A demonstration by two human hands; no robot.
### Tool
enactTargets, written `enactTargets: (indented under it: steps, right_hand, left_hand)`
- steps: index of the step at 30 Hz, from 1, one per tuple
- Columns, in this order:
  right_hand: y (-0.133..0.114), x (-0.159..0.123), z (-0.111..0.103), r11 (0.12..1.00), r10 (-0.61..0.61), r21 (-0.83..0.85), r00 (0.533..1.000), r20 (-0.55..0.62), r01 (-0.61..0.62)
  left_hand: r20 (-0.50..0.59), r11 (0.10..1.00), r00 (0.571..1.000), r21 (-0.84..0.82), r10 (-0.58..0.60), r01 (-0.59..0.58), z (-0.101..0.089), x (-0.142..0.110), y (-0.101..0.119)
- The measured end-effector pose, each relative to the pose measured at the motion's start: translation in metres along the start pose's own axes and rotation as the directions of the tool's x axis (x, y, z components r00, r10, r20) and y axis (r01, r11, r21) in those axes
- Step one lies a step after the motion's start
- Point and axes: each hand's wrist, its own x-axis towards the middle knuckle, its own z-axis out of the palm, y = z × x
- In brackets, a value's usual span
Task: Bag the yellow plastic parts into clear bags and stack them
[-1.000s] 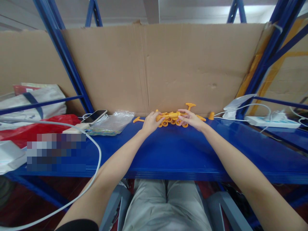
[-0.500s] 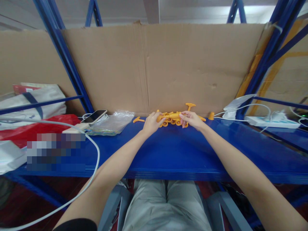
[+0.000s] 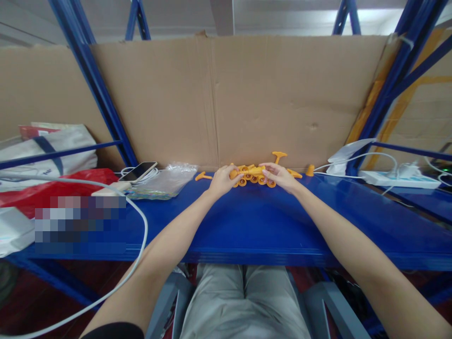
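Ceiling point(image 3: 176, 19), pale and brightly lit to the right, shows high beyond the table point(image 3: 257, 216) and seems no danger to the work. Cardboard point(image 3: 300, 89) stands along the table's back edge, so near the work that a bump against it could jar parts loose. Blue posts point(image 3: 100, 94) frame the table on both sides. The tabletop is blue, glossy and probably slick; a sideways push might make things skid. A cloth bag point(image 3: 70, 153), a red bag point(image 3: 81, 181) and a clear bag point(image 3: 162, 182) crowd the table's left end, next to a blurred-out patch. A cable point(image 3: 145, 221) hangs over the table's front left edge, across the left arm; a quick pull could snag it and jerk that hand. A power strip point(image 3: 383, 179) lies at the table's right end, a phone point(image 3: 139, 172) toward its back left.

At the table's back middle, the hands are apart with a yellow toy point(image 3: 251, 171) between them. The left hand point(image 3: 221, 180) is closed around one end; the right hand point(image 3: 281, 178) has fingertips at the other, how firmly I cannot tell. Uneven pressure could twist it or topple its round cups point(image 3: 243, 181). A yellow cone point(image 3: 310, 170) and T-shaped bits point(image 3: 203, 175) along the table's back could be knocked away by a stray knuckle.
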Motion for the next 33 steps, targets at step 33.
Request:
enactTargets:
  steps: [33]
  right_hand:
    - [-0.022, -0.003, 0.001, 0.978, 0.171, 0.130, 0.985, -0.030, -0.166]
  left_hand:
    - [-0.017, 1.000, 1.000, 0.001, -0.021, 0.021, 0.000, 0.003, 0.010]
